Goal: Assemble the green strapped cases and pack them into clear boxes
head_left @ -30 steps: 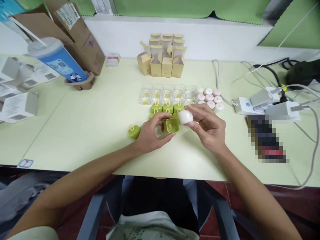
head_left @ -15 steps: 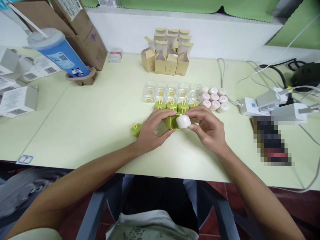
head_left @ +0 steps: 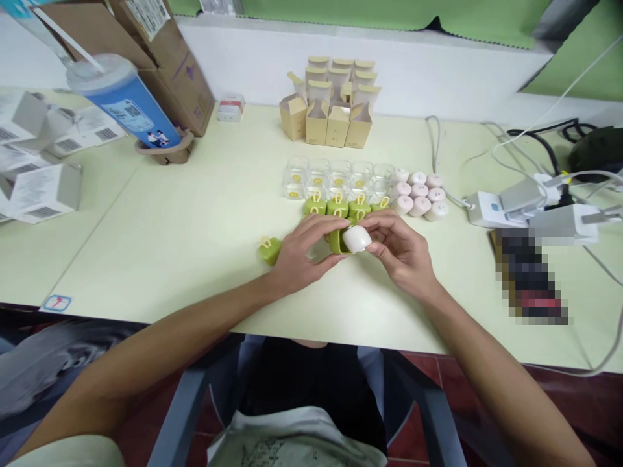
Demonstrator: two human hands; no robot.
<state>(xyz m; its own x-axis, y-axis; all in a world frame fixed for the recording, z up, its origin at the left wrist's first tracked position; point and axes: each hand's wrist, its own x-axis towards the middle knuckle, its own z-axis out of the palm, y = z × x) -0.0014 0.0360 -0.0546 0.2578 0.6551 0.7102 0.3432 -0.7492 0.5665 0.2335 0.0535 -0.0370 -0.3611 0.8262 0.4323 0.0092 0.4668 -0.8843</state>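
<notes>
My left hand [head_left: 304, 253] grips a small green square case [head_left: 337, 241] just above the pale table [head_left: 195, 233]. My right hand [head_left: 402, 250] pinches a white rounded piece [head_left: 357, 239] and presses it against the open side of that case. Behind my hands stands a row of similar green cases with yellow loops [head_left: 337, 206]. One more green case [head_left: 269, 250] lies alone to the left of my left hand. Further back are clear square cups [head_left: 335, 176] and pinkish-white rounded pieces [head_left: 419, 193].
Tan open cartons [head_left: 331, 104] stand at the back by the white wall. A blue cup in a holder [head_left: 127, 104] and cardboard boxes [head_left: 160, 58] are at left, with white barcode boxes [head_left: 39, 188]. Power adapters and cables [head_left: 530, 201] crowd the right side.
My right hand has brought the white piece from beside the green case up against its opening. The view has shifted slightly; both hands stay close together.
</notes>
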